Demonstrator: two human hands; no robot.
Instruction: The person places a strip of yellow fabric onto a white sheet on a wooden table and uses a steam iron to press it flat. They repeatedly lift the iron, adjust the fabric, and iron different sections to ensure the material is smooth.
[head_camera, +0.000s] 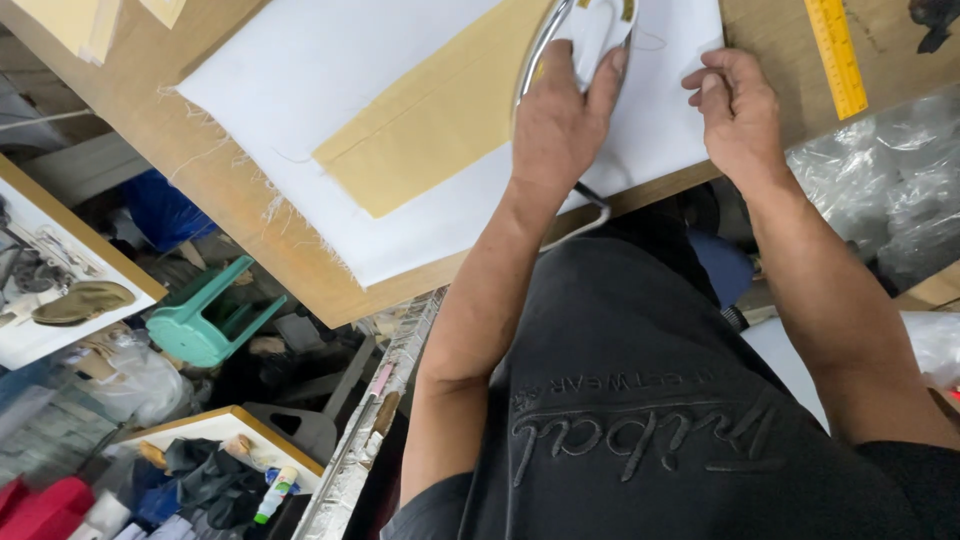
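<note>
1. Your left hand is clenching the handle of the iron, which is sitting on the white fabric.
2. Your right hand is pressing the fabric's edge just beside the iron, fingers curled, gripping nothing.
3. The tan paper strip is lying beside the iron.
4. The iron is probably heavy and hot, so you're taking it by the handle; the fabric is limp and frays.
</note>
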